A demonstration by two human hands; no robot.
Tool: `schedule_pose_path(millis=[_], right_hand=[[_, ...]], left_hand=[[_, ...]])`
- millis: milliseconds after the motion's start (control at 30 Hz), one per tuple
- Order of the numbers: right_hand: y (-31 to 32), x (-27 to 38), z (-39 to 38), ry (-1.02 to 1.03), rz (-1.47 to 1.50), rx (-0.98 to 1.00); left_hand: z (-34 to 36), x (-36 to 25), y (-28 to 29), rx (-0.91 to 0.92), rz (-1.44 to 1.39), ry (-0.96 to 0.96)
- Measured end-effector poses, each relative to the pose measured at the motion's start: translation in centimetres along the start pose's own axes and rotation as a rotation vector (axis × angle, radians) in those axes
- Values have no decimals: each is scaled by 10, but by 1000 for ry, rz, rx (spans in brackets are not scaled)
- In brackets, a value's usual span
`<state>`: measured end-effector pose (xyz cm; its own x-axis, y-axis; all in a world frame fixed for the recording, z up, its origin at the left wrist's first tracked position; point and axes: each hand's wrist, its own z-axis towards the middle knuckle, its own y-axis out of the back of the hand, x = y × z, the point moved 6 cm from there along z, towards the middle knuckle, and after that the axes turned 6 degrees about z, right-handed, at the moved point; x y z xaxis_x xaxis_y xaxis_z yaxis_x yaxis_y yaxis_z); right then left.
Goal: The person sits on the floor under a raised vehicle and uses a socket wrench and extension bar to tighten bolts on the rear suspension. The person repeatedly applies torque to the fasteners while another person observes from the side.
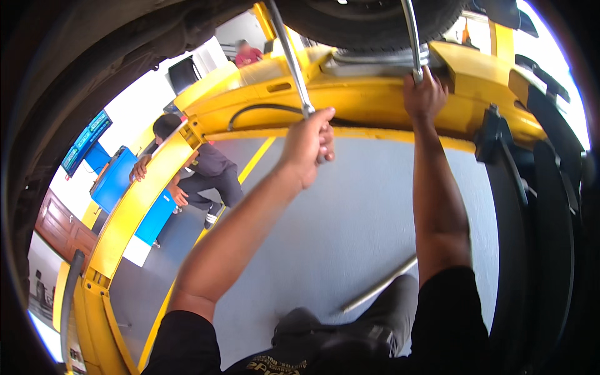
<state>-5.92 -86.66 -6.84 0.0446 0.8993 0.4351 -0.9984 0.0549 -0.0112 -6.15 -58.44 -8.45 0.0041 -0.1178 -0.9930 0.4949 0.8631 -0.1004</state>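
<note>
Overhead is a black tire (369,28) above the yellow lift frame (375,106). My left hand (309,144) is closed round a long steel bar (289,56) that runs up and out of the top of the view. My right hand (426,94) is higher and further right, closed round a second steel bar (412,34) beside the tire. A black hose (262,107) lies along the frame's inner face behind my left hand. The tips of both bars are out of view.
A co-worker (212,172) crouches left behind a yellow beam (134,212). Further back are blue cabinets (115,181), a wall screen (86,142) and another person (247,56). A metal rod (378,284) lies on the grey floor (350,212). Dark lift parts (531,231) stand at my right.
</note>
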Motion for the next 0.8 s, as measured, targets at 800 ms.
schedule_pose_path(millis=[800], right_hand=[[-12, -26, 9, -30, 186, 165]], left_hand=[[148, -262, -9, -129, 186, -965]])
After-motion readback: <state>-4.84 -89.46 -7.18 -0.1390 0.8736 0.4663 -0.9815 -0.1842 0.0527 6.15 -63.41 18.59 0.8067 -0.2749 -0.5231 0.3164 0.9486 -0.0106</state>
